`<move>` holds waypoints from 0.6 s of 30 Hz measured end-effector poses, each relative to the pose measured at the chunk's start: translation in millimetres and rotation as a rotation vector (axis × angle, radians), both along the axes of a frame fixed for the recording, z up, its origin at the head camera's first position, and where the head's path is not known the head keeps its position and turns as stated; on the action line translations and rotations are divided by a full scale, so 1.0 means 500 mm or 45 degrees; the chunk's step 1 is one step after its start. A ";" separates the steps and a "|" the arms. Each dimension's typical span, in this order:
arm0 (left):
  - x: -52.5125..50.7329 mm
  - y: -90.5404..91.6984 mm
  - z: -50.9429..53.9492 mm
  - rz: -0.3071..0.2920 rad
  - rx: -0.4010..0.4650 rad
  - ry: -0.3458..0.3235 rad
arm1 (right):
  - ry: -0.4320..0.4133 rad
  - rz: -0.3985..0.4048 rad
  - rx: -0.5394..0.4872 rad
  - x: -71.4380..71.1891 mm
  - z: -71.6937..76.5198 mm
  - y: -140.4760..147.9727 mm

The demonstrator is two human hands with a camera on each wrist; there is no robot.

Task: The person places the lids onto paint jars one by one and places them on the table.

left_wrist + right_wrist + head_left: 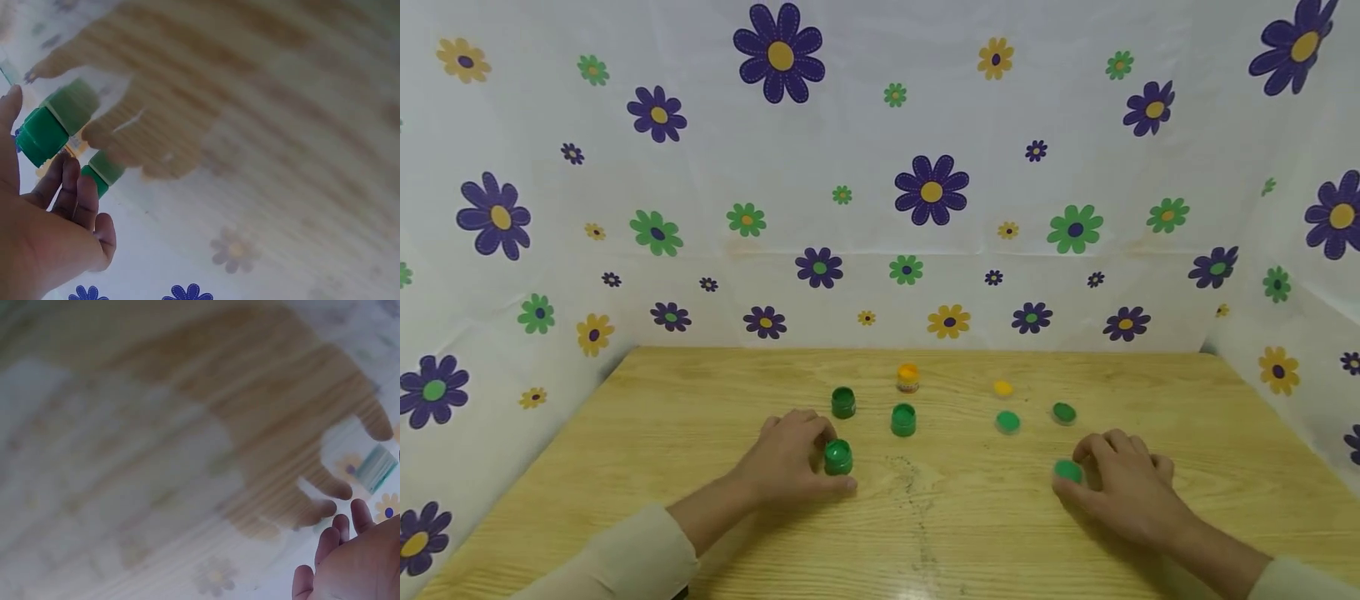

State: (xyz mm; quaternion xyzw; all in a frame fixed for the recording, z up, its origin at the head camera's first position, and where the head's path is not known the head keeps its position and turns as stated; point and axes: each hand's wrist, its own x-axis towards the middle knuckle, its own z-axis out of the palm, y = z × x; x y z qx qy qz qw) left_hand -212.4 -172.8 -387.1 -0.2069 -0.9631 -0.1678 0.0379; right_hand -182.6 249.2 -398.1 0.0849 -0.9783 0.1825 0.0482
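My left hand (790, 458) is spread around a small open jar of green paint (838, 457), with the thumb in front and the fingers behind it. In the left wrist view, the jar (42, 136) stands on the tabletop between thumb and fingers, with a gap at the thumb. Over on the right, my right hand (1131, 492) pinches a round green lid (1067, 472) between thumb and index finger, low at the table. In the right wrist view, the lid is partly cut off at the right edge, and the remaining fingers (328, 544) are loosely bent.
Behind the left hand stand a dark green jar (843, 402), another green jar (903, 420) and a yellow jar (907, 377). Toward the right lie a yellow lid (1003, 388), a green lid (1007, 422) and a dark green lid (1063, 413). Flowered cloth (850, 150) surrounds the glossy wooden table (970, 533).
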 end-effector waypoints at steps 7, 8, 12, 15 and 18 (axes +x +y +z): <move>0.004 -0.004 -0.003 -0.041 0.102 -0.023 | -0.004 -0.009 -0.025 -0.013 0.000 0.008; 0.004 -0.003 -0.002 -0.038 0.098 -0.022 | -0.007 -0.010 -0.027 -0.014 0.000 0.008; 0.005 0.001 0.002 -0.024 0.098 -0.047 | -0.036 -0.023 -0.044 -0.019 0.001 0.010; 0.007 0.001 0.004 -0.037 0.112 -0.064 | -0.042 -0.034 -0.073 -0.021 0.003 0.010; 0.008 -0.002 0.003 -0.054 0.122 -0.053 | -0.046 -0.037 -0.107 -0.023 0.006 0.007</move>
